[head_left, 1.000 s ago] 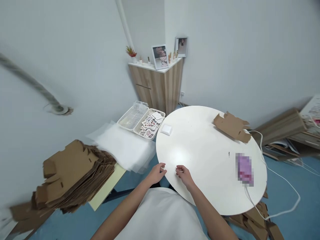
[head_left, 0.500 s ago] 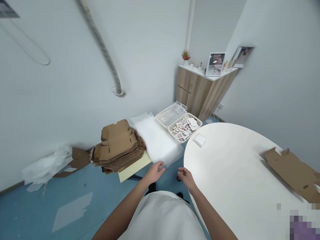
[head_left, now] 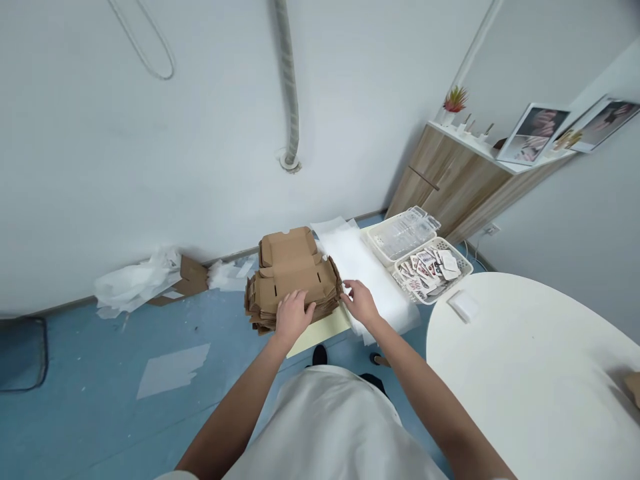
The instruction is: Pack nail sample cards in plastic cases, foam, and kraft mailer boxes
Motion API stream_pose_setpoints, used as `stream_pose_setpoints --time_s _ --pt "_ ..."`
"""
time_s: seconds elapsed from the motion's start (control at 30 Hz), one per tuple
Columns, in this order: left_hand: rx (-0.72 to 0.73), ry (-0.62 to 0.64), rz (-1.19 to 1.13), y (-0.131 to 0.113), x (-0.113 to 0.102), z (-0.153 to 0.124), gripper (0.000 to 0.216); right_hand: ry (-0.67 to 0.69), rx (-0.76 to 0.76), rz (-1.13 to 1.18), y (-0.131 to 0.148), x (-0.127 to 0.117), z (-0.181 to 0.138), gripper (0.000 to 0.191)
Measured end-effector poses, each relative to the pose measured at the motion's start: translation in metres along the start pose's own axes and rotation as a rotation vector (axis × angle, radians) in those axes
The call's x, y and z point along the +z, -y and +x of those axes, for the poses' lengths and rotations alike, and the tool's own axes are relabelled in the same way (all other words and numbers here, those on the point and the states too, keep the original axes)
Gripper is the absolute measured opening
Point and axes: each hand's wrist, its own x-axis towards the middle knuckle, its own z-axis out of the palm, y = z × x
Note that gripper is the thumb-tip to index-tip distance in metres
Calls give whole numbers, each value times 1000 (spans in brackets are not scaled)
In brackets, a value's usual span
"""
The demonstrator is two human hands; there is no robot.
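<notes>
A stack of flattened cardboard boxes [head_left: 295,267] lies on a pale yellow low table [head_left: 320,331]. My left hand [head_left: 293,315] rests on the front edge of the top box, thumb apart from the other fingers. At the stack's right side is my right hand [head_left: 361,303], its bent fingers and thumb apart at the box edges, gripping nothing I can see. White plastic sheeting [head_left: 367,273] lies in a pile just right of the stack, partly under my right hand.
Beyond the sheeting stand an open clear-lidded container [head_left: 403,233] and a white basket [head_left: 465,262] of small printed packets. A round white table [head_left: 520,360] with a small white packet [head_left: 464,305] is at right. Crumpled plastic [head_left: 135,283] lies on the floor at left.
My view has turned left, away from the round table. Both hands have moved from the air in front of me to the cardboard stack.
</notes>
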Motion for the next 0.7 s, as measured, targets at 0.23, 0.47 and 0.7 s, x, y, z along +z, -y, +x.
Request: stream_pose_setpoints --time_s 0.23,0.47,0.7 --pt "-69 87 -40 23 4 -6 35 67 -3 -416 36 22 52 28" --pt "-101 75 -103 30 10 -9 38 139 142 -466 42 24 71 13" --pt "-6 93 -196 40 -3 -1 36 102 345 148 31 13 78 11"
